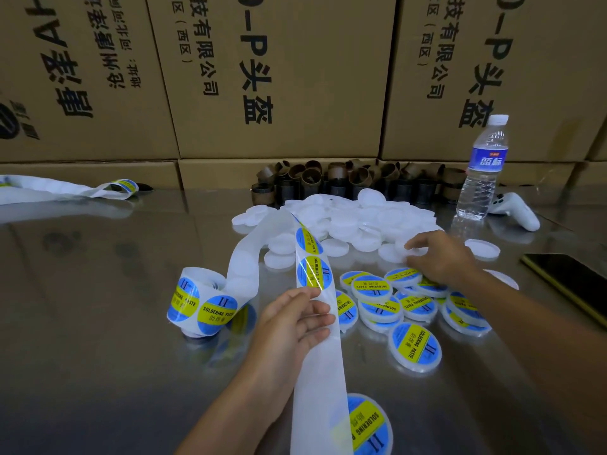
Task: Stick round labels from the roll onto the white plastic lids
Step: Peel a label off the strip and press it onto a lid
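Note:
My left hand pinches the white backing strip just below a blue-and-yellow round label. The strip loops back to the label roll lying on the steel table at centre left. My right hand reaches over the labelled lids, its fingertips on a plain white lid at the edge of the pile of white lids. Whether the fingers have closed on that lid is unclear. One more labelled lid lies near the bottom edge, partly under the strip.
Cardboard boxes wall off the back. Several empty brown roll cores stand before them. A water bottle, a white controller and a dark phone sit at right. Spent backing strip trails at far left.

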{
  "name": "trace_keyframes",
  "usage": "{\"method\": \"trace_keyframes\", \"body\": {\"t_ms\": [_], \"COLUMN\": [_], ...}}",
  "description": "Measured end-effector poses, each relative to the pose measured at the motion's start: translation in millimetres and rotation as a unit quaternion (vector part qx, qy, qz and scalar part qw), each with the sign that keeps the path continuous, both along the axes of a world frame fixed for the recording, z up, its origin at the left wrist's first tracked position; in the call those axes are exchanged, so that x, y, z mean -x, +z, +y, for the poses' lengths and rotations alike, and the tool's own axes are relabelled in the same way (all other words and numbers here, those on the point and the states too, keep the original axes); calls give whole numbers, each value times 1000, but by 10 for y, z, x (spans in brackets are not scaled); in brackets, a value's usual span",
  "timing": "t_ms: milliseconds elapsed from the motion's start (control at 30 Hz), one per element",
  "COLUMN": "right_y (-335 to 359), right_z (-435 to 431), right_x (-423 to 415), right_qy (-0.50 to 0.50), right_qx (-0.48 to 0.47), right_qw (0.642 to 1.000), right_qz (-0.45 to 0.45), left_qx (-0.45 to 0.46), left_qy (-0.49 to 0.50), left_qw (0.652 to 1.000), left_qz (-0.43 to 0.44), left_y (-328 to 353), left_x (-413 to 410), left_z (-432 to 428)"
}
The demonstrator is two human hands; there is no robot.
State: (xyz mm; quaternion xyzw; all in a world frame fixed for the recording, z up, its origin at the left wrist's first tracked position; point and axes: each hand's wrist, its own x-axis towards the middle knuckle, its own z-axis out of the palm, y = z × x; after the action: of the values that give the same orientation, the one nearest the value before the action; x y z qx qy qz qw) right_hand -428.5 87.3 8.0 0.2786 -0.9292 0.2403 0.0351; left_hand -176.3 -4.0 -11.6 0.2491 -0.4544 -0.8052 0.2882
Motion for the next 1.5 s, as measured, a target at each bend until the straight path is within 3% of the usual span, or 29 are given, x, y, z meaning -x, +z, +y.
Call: {"method": "trace_keyframes", "body": {"t_ms": [200,333,467,633,733,1033,1200,1267,1333,1400,1500], "right_y": [21,72,135,15,-36,-123,-157,-175,-229,-267,-291], "right_z": [16,2,7,19,49,-10,-26,2,30,29,-19], "right_x": [-99,-413,-966,-1450,-1557,-1719,-1756,-1719,-1662,-1660,-1709], "right_qy": [50,106,156,184,190,210,232,243,237,222,227], "right_qx": [152,242,423,477,476,415,395,358,283,220,179], "right_qw": [984,963,883,787,765,786,805,865,927,947,948], "right_qz": [71,50,-130,-345,-391,-407,-377,-254,-66,71,136], "left_qx": [4,11,16,29,30,21,29,24,27,28,20], "left_qy": [-1,-5,-2,-3,-5,-53,-31,-31,-17,4,33], "left_qw": [1000,1000,1000,1000,999,996,992,992,993,995,995], "left_qz": [2,4,3,2,10,65,117,121,110,92,90], "left_y": [-4,-14,-11,-14,-16,-1,-12,-19,-30,-38,-50], "left_x": [-5,-16,-5,4,19,26,31,22,22,25,36], "left_z": [-3,-1,0,13,12,19,40,36,25,18,14]}}
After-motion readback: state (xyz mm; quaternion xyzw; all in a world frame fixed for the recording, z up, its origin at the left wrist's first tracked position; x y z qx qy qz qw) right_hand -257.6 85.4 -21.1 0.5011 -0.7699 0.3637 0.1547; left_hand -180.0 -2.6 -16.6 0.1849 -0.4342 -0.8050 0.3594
